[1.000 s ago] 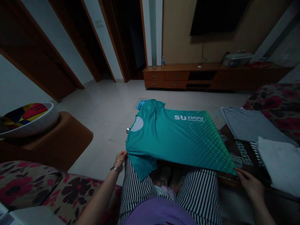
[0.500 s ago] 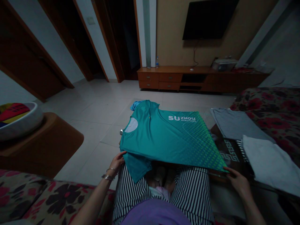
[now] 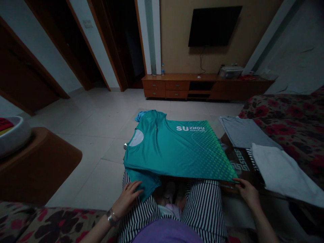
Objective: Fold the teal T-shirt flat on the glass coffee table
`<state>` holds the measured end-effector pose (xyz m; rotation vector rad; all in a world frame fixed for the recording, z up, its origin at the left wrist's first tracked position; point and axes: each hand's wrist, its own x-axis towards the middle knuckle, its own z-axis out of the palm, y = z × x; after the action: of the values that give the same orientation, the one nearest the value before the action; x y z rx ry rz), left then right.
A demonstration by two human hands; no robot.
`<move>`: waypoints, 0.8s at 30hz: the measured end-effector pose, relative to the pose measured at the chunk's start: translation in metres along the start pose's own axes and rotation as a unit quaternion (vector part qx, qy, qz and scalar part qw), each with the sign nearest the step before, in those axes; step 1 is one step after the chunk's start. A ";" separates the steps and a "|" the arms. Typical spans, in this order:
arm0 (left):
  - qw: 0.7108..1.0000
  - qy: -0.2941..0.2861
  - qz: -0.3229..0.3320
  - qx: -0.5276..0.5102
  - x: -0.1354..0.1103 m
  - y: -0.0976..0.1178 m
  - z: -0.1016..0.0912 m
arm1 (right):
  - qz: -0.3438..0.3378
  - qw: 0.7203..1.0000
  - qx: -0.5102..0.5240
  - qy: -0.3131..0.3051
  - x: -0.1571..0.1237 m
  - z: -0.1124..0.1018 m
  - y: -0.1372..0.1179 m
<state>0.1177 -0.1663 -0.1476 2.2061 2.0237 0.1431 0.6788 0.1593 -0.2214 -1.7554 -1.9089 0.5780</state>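
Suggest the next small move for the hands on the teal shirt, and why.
Probably the left hand should lift the sleeve up onto the shirt: the sleeve hangs off the near edge while the rest lies flat, and the right hand rests at the hem corner.

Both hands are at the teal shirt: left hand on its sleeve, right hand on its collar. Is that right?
Not quite. The head view shows the right hand at the hem corner of the teal shirt, not its collar, which lies at the opposite end. The left hand is on the sleeve, as stated.
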 end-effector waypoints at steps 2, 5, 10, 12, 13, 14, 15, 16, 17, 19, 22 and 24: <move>0.997 -0.065 0.034 -0.018 0.000 -0.002 0.004 | -0.009 1.000 -0.008 -0.004 0.001 0.001 0.001; 0.997 -0.068 0.019 -0.033 0.007 -0.003 0.010 | -0.018 1.000 -0.019 -0.002 0.003 0.004 0.003; 0.997 -0.055 -0.017 -0.042 0.030 0.002 0.018 | -0.025 0.999 -0.044 0.012 0.003 0.006 0.006; 0.996 -0.061 -0.045 -0.055 0.037 0.002 0.016 | -0.026 0.998 -0.051 0.023 0.003 0.004 0.007; 0.994 -0.058 -0.064 -0.068 0.039 0.002 0.013 | -0.026 0.998 -0.050 0.028 0.003 0.003 0.007; 0.992 -0.047 -0.083 -0.085 0.040 0.001 0.007 | -0.026 0.998 -0.046 0.032 0.003 0.001 0.007; 0.989 -0.029 -0.101 -0.108 0.040 0.000 0.000 | -0.028 0.998 -0.041 0.035 0.002 -0.002 0.006; 0.984 -0.007 -0.117 -0.136 0.039 -0.001 -0.010 | -0.029 0.998 -0.036 0.038 0.001 -0.005 0.005; 0.978 0.014 -0.130 -0.165 0.038 -0.002 -0.021 | -0.031 0.998 -0.031 0.041 0.000 -0.008 0.003; 0.964 0.033 -0.144 -0.222 0.032 -0.001 -0.048 | -0.034 0.998 -0.028 0.049 -0.005 -0.016 -0.002; 0.952 -0.006 -0.132 -0.275 0.020 0.004 -0.090 | -0.040 0.997 -0.028 0.052 -0.017 -0.032 -0.008; 0.948 -0.044 -0.112 -0.295 0.010 0.010 -0.113 | -0.039 0.998 -0.022 0.044 -0.025 -0.043 -0.008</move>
<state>0.1100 -0.1524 -0.0346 1.5796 1.8491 0.5342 0.7004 0.1327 -0.1841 -1.6952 -1.9341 0.4261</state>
